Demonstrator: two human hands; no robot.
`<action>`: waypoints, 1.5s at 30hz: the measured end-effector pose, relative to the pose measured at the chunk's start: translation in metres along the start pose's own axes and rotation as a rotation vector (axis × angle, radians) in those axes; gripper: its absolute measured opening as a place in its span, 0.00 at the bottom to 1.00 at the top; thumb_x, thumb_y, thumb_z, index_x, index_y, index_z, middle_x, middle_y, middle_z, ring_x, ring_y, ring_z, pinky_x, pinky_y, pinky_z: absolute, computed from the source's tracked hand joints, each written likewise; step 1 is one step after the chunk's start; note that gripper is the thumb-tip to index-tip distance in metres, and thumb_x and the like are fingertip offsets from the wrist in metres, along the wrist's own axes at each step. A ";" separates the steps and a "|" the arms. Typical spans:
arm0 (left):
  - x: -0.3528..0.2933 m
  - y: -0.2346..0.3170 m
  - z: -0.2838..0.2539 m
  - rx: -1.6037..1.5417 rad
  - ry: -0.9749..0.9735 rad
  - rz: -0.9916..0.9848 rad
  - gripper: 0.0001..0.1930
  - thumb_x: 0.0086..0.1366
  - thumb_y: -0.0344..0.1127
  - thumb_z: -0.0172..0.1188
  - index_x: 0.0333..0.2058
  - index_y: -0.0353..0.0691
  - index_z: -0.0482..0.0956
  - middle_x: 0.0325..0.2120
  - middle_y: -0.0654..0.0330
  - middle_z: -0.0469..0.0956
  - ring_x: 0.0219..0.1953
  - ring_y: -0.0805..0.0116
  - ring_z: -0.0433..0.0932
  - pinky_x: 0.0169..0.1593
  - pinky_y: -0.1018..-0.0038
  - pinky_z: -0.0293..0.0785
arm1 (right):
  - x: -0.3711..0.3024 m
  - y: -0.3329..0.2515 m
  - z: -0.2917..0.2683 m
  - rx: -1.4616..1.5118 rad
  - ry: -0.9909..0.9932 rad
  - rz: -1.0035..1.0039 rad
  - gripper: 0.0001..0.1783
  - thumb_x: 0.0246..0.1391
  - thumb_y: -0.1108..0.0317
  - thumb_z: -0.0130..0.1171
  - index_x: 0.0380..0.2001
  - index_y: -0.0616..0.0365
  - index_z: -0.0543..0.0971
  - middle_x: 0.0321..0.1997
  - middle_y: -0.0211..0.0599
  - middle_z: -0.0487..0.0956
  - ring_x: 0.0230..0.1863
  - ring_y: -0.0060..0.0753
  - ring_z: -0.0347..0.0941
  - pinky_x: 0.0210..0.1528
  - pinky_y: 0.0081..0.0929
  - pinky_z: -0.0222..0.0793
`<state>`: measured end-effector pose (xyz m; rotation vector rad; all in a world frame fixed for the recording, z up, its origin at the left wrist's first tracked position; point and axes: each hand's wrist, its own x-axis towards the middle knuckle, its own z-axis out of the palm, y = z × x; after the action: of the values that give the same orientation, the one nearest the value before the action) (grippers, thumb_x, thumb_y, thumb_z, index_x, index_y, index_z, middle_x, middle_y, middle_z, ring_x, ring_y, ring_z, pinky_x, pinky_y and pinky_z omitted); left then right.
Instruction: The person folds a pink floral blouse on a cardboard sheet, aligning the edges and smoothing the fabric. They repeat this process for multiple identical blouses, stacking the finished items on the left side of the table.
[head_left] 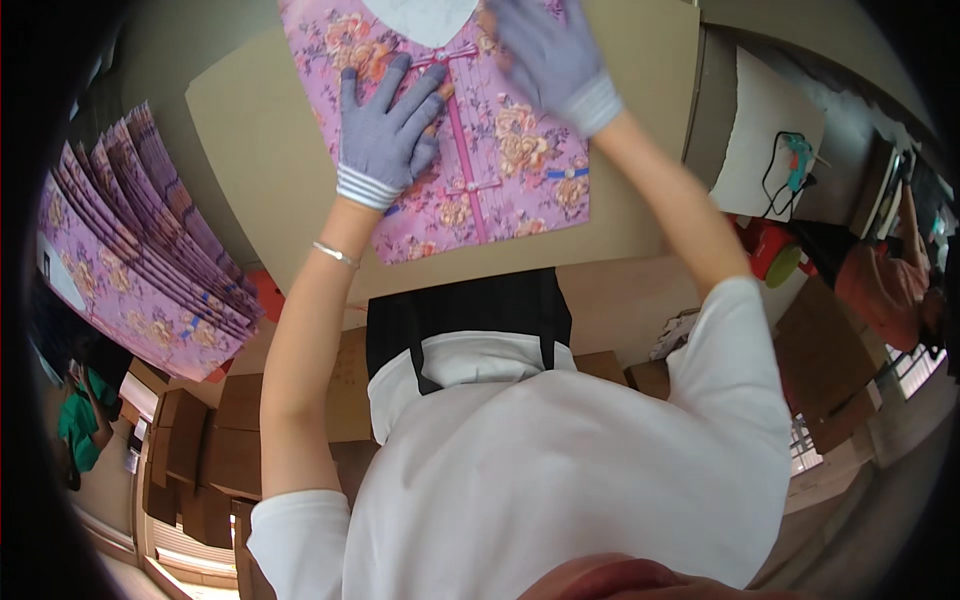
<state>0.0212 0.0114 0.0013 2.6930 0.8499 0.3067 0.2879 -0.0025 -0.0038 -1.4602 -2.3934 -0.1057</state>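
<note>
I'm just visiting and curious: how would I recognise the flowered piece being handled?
Start at the broad tan work surface, top centre. On it lies a pink-purple flowered piece, with the gloved left hand on it and the blurred right hand over it. Unlike the similar pieces bunched at left, it lies by itself.

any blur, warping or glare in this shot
Head view: the right grip is blurred, while the left grip looks crisper; head view: fisheye bending is strong toward the dark borders; head view: a bright patch at lower left is washed out.
</note>
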 end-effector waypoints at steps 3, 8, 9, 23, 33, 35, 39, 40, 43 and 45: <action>0.008 0.002 0.002 -0.007 0.009 0.001 0.25 0.57 0.38 0.54 0.56 0.55 0.75 0.62 0.70 0.68 0.65 0.55 0.63 0.64 0.32 0.43 | 0.078 0.076 0.024 -0.067 0.217 0.047 0.25 0.55 0.55 0.51 0.51 0.59 0.74 0.58 0.45 0.74 0.61 0.44 0.67 0.64 0.60 0.53; 0.011 -0.001 -0.001 0.032 -0.021 0.023 0.25 0.59 0.41 0.51 0.57 0.55 0.75 0.63 0.70 0.67 0.66 0.57 0.62 0.65 0.34 0.43 | 0.089 0.093 0.033 0.033 0.177 -0.012 0.26 0.56 0.54 0.50 0.52 0.60 0.73 0.59 0.45 0.73 0.62 0.45 0.66 0.66 0.56 0.52; 0.007 0.001 -0.001 0.027 -0.031 0.018 0.24 0.60 0.42 0.50 0.57 0.55 0.75 0.63 0.70 0.67 0.66 0.57 0.62 0.66 0.34 0.43 | 0.075 0.076 0.024 0.084 0.112 -0.006 0.27 0.56 0.53 0.50 0.53 0.60 0.72 0.60 0.45 0.72 0.64 0.45 0.65 0.66 0.56 0.51; 0.001 -0.007 0.008 0.126 0.043 0.152 0.25 0.63 0.40 0.46 0.60 0.51 0.71 0.64 0.66 0.66 0.67 0.55 0.59 0.66 0.40 0.46 | -0.167 -0.205 -0.070 0.448 -0.081 0.451 0.21 0.49 0.67 0.56 0.49 0.60 0.75 0.60 0.43 0.73 0.64 0.46 0.66 0.68 0.50 0.55; -0.034 0.009 -0.006 0.005 -0.124 0.237 0.27 0.61 0.39 0.49 0.60 0.48 0.71 0.65 0.65 0.64 0.68 0.54 0.58 0.69 0.41 0.42 | -0.142 -0.192 -0.062 0.391 -0.219 0.329 0.29 0.56 0.56 0.53 0.59 0.57 0.69 0.68 0.43 0.64 0.70 0.46 0.57 0.69 0.52 0.50; -0.032 0.011 -0.009 -0.013 -0.139 0.234 0.27 0.60 0.39 0.49 0.60 0.47 0.71 0.64 0.64 0.64 0.68 0.54 0.58 0.69 0.41 0.42 | -0.127 -0.157 -0.037 0.332 -0.281 0.195 0.31 0.57 0.53 0.51 0.62 0.54 0.67 0.71 0.39 0.60 0.72 0.43 0.53 0.70 0.54 0.48; -0.034 0.013 -0.011 -0.048 -0.168 0.212 0.27 0.58 0.40 0.50 0.58 0.47 0.72 0.63 0.64 0.66 0.67 0.53 0.60 0.68 0.40 0.43 | -0.065 -0.066 -0.006 0.268 -0.223 0.049 0.33 0.56 0.52 0.52 0.64 0.47 0.64 0.73 0.34 0.58 0.74 0.41 0.51 0.70 0.55 0.48; -0.033 0.013 -0.012 -0.059 -0.175 0.207 0.27 0.57 0.39 0.52 0.57 0.47 0.73 0.62 0.63 0.67 0.67 0.53 0.61 0.68 0.40 0.44 | -0.052 -0.046 -0.001 0.241 -0.205 0.064 0.33 0.55 0.52 0.53 0.63 0.47 0.65 0.73 0.34 0.58 0.73 0.41 0.52 0.69 0.56 0.48; -0.029 0.011 -0.012 -0.078 -0.182 0.180 0.27 0.54 0.40 0.55 0.56 0.46 0.74 0.61 0.62 0.68 0.66 0.54 0.62 0.67 0.40 0.47 | 0.004 0.012 0.002 0.165 -0.166 0.044 0.32 0.54 0.52 0.52 0.61 0.50 0.68 0.70 0.38 0.62 0.71 0.44 0.54 0.69 0.56 0.48; -0.030 0.011 -0.012 -0.087 -0.186 0.169 0.27 0.54 0.40 0.55 0.55 0.46 0.75 0.61 0.62 0.68 0.65 0.55 0.62 0.67 0.40 0.47 | 0.030 0.043 -0.008 0.154 -0.204 0.007 0.32 0.57 0.52 0.49 0.60 0.59 0.68 0.67 0.45 0.65 0.71 0.46 0.55 0.70 0.54 0.46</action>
<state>-0.0001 -0.0125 0.0127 2.6647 0.5454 0.1241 0.3147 0.0416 0.0087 -1.4701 -2.4907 0.2359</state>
